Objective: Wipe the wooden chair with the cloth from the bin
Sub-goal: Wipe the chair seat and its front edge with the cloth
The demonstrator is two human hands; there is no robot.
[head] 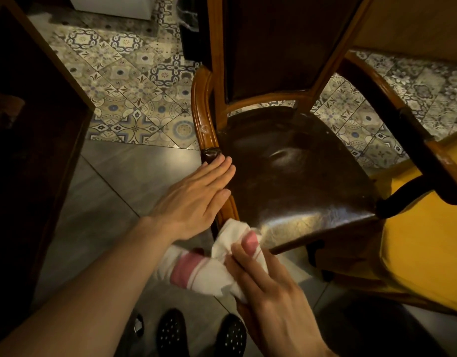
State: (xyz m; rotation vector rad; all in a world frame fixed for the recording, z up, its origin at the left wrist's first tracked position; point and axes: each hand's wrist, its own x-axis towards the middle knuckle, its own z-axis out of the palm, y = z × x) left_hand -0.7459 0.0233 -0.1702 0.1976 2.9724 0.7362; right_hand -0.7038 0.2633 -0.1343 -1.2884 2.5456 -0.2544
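the wooden chair (pixel 286 161) stands in the middle of the view, its dark glossy seat sloping toward the camera and its tall back rising to the top edge. the seat's front edge runs from the near left corner out to the right, catching a bright sheen. the left armrest (pixel 204 117) curves down to a dark end just above the left hand; the right armrest (pixel 392 99) sweeps off to the right. a yellow fabric (pixel 425 243) lies against the chair's right side. on the left a dark piece of furniture (pixel 29 124) closes that side, leaving a strip of grey floor (pixel 119 181) between it and the chair; patterned tiles (pixel 134 81) spread out behind. two dark dotted shoes (pixel 201 333) show at the bottom edge.

the left hand (pixel 194 199) lies flat, fingers (pixel 217 168) straight and pressed together, along the seat's left rim, holding nothing, fingertips just below the armrest's end. the right hand (pixel 271 287) is closed around the cloth (pixel 222 261), a white cloth with pink stripes, bunched against the near left corner of the seat's front edge. the cloth's upper fold touches the wood just under the left hand's palm, while its loose end hangs leftward over the floor. the two hands are close, almost touching.
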